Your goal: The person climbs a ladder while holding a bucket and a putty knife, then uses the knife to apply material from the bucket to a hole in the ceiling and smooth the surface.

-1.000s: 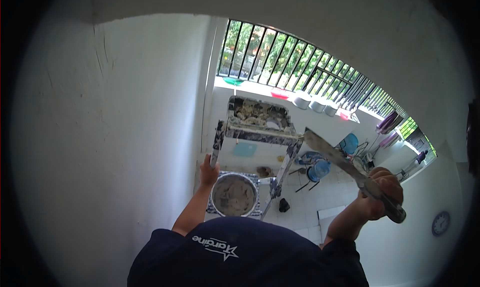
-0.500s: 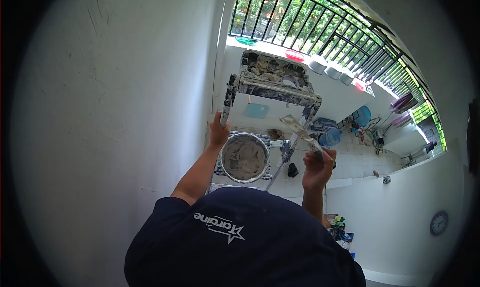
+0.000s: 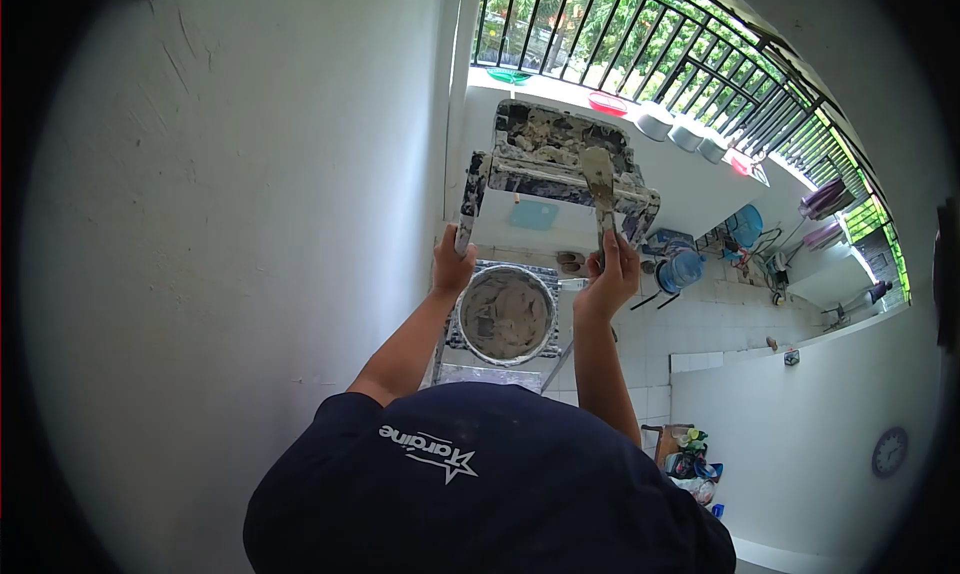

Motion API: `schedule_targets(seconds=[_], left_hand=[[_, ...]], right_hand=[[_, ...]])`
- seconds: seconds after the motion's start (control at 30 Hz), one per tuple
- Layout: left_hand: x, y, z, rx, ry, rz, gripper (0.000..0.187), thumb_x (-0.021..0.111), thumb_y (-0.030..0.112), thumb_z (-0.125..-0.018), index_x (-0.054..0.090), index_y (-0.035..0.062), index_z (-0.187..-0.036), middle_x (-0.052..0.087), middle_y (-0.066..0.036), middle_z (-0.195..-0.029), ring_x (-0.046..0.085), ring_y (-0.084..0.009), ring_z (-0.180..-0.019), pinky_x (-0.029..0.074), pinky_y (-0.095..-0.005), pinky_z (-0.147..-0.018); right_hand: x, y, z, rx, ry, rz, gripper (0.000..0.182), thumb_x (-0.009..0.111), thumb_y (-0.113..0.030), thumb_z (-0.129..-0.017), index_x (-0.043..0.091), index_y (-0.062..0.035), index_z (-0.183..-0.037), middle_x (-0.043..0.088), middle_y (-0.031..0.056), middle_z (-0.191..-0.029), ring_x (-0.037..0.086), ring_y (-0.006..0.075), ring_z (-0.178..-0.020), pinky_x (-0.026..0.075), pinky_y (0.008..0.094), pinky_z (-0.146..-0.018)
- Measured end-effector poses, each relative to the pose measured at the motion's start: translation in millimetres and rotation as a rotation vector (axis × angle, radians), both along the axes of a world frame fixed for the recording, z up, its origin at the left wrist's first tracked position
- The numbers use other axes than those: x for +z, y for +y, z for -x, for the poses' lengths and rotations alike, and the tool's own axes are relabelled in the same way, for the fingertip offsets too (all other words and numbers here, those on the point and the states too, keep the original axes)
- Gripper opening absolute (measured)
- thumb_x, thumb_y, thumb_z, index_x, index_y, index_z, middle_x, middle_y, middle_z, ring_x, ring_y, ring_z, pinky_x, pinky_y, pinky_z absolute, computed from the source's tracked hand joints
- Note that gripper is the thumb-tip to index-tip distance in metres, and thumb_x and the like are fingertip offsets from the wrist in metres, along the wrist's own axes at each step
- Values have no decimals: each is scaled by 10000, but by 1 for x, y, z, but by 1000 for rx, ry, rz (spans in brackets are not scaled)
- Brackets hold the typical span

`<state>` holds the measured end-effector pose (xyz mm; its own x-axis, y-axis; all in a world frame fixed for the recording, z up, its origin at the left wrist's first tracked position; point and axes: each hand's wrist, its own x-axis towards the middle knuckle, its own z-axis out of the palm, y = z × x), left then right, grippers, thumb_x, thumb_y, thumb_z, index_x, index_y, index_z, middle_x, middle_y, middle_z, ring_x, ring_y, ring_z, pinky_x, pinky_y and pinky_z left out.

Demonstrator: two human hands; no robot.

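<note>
My left hand [image 3: 453, 262] is closed round the left rail of a plaster-stained ladder [image 3: 474, 189]. In my right hand [image 3: 612, 274] is the handle of a putty knife [image 3: 598, 174], its coated blade pointing up over the front edge of the ladder's top. Light and grey compound covers the top tray [image 3: 560, 139]. Below and between my hands, a round bucket [image 3: 507, 316] of grey compound rests on a lower step of the ladder.
A white wall [image 3: 250, 194] rises close on the left. Beyond the ladder, a ledge holds a green basket [image 3: 509, 76], a red basket [image 3: 607, 103] and metal pots [image 3: 654, 121] beside a black railing [image 3: 640, 24]. A blue water jug [image 3: 682, 271] stands lower right.
My right hand has moved left and up, and the putty knife has swung from a slant to nearly upright near the tray. My left hand still holds the rail. The view has shifted slightly.
</note>
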<state>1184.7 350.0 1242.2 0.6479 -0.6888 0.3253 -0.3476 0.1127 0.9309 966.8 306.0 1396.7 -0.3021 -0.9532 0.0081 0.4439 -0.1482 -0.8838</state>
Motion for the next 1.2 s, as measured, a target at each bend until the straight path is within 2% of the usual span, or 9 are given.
schedule_targets(seconds=[0.13, 0.27, 0.33, 0.43, 0.57, 0.93, 1.07, 1.17, 1.2], left_hand=[[-4, 0, 1, 1, -19, 8, 273, 617, 86, -831, 545, 29, -1088, 659, -219, -820, 665, -438, -777, 522, -475, -710], [-8, -2, -2, -17, -13, -31, 283, 617, 92, -836, 549, 28, -1103, 672, -221, -845, 669, -443, -782, 528, -473, -718], [-10, -3, -2, 16, -60, 13, 232, 615, 92, -847, 533, 6, -1046, 664, -186, -777, 680, -347, -709, 531, -423, -668], [-8, -4, 0, 19, -67, 32, 204, 614, 85, -854, 522, -4, -1014, 653, -159, -736, 681, -289, -664, 529, -392, -635], [-9, -3, -1, -13, -11, -21, 265, 612, 89, -841, 546, 42, -1093, 660, -199, -792, 678, -420, -742, 527, -471, -683], [-6, -2, 0, -6, -16, -3, 253, 622, 76, -840, 548, 44, -1080, 652, -202, -775, 667, -420, -709, 520, -467, -660], [-18, -7, -3, -2, -41, 50, 248, 624, 75, -835, 550, 45, -1071, 651, -195, -772, 659, -422, -696, 522, -460, -658], [-15, -6, -2, 13, -90, 46, 179, 604, 73, -857, 519, 14, -1003, 629, -142, -706, 663, -241, -638, 524, -371, -618], [-10, -7, 0, 8, -64, 56, 174, 604, 72, -858, 516, 14, -996, 626, -140, -704, 660, -241, -632, 521, -369, -614]], right_hand=[[-4, -11, 15, 74, 287, 30, 329, 791, -185, -903, 669, -58, -1181, 699, 64, -816, 613, 96, -599, 480, 229, -534], [31, -3, 14, 48, 996, 336, 422, 696, -219, -971, 627, -53, -1353, 681, 107, -806, 633, 146, -613, 502, 286, -574], [14, -18, 18, 1, 1268, 586, 459, 643, -209, -1001, 574, -61, -1430, 675, 132, -824, 647, 173, -613, 516, 315, -564], [23, -6, 11, 15, 1362, 465, 436, 589, -199, -1025, 565, -55, -1436, 675, 156, -856, 674, 229, -627, 536, 358, -544], [33, 7, 18, 74, 1428, 388, 434, 571, -223, -1030, 570, -47, -1427, 675, 160, -861, 686, 258, -635, 548, 382, -524], [8, 46, 31, 45, 1432, 313, 454, 620, -215, -1001, 578, -59, -1425, 635, 135, -814, 668, 251, -650, 530, 392, -562], [11, 68, 46, 121, 1418, 223, 472, 662, -223, -982, 587, -44, -1412, 683, 155, -876, 661, 224, -670, 525, 344, -607], [10, 82, 64, 214, 1173, 170, 484, 671, -234, -983, 585, 1, -1398, 717, 149, -929, 646, 179, -670, 509, 294, -610], [20, 86, 64, 259, 1022, 106, 484, 669, -235, -988, 583, 15, -1393, 724, 145, -943, 641, 161, -675, 497, 275, -604]])
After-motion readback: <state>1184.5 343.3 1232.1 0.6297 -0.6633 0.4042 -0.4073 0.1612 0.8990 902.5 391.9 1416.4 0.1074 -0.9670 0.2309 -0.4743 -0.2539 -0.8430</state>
